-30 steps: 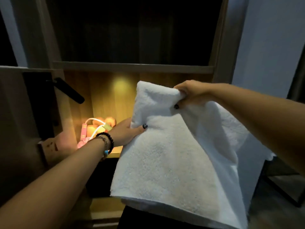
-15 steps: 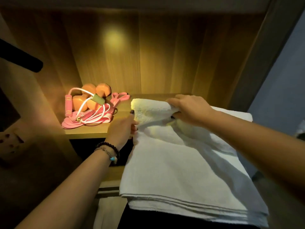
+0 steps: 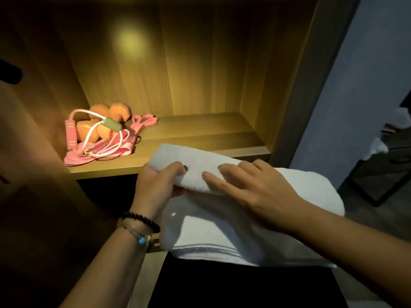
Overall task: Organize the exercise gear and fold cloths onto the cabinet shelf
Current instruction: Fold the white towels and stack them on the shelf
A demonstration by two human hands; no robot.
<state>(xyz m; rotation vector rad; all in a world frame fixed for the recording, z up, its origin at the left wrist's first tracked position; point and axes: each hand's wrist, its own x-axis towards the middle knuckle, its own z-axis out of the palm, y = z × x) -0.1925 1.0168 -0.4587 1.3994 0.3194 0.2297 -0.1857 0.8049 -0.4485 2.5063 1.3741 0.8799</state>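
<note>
A thick white terry towel (image 3: 233,196), folded over on itself, is held at the front edge of the lit wooden cabinet shelf (image 3: 200,132), its upper fold lying on the shelf lip at about 5 o'clock from the shelf's middle, while its lower layers hang down in front of the dark opening beneath. The left hand (image 3: 155,187) is clamped on the towel's left end, the thumb on top and the fingers curled underneath; a dark beaded bracelet (image 3: 142,221) and a thin cord bracelet with a blue bead are worn on that wrist. The right hand (image 3: 251,192) is laid flat on the fold, its grip apart with fingers straight and pressed onto the cloth.

At the shelf's 9 o'clock corner, orange dumbbells (image 3: 104,123) are seen against the left wall, with a pink-handled skipping rope (image 3: 93,138) draped over them and pink resistance bands (image 3: 142,121) just beside, touching the pile. These lie well apart from the towel.
</note>
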